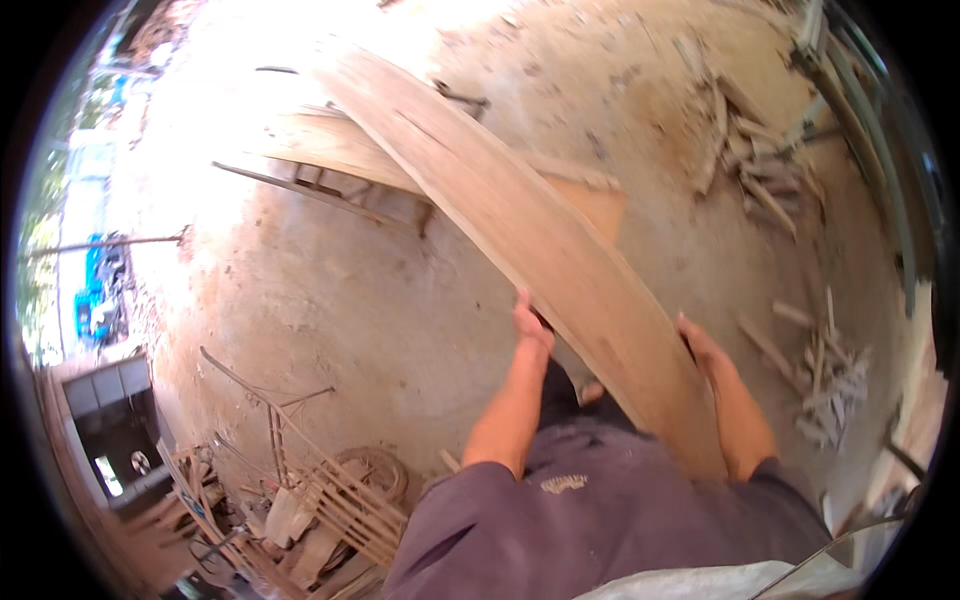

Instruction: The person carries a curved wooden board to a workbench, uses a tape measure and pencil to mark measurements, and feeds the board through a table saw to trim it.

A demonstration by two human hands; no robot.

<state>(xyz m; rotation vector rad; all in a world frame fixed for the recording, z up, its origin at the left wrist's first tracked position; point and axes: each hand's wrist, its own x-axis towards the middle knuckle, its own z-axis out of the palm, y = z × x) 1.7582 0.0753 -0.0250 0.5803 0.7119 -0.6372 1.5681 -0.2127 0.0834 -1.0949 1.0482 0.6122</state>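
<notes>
A long, wide wooden plank (520,220) slants from my waist up to the far left. Along its left edge my left hand (534,322) grips it, the thumb showing at the rim and the other fingers hidden beneath. My right hand (703,345) holds the opposite edge, nearer my body, with most of its fingers out of sight under the wood. Below the plank's far part, other boards (340,142) lie on a low stand (310,190). Whether the plank's far end touches them I cannot tell.
Scrap wood lies in heaps at the far right (765,165) and nearer right (835,385). At the lower left stand a wooden slatted frame (350,510), a wheel (375,472) and a thin metal frame (270,400). Concrete floor (360,310) spreads between.
</notes>
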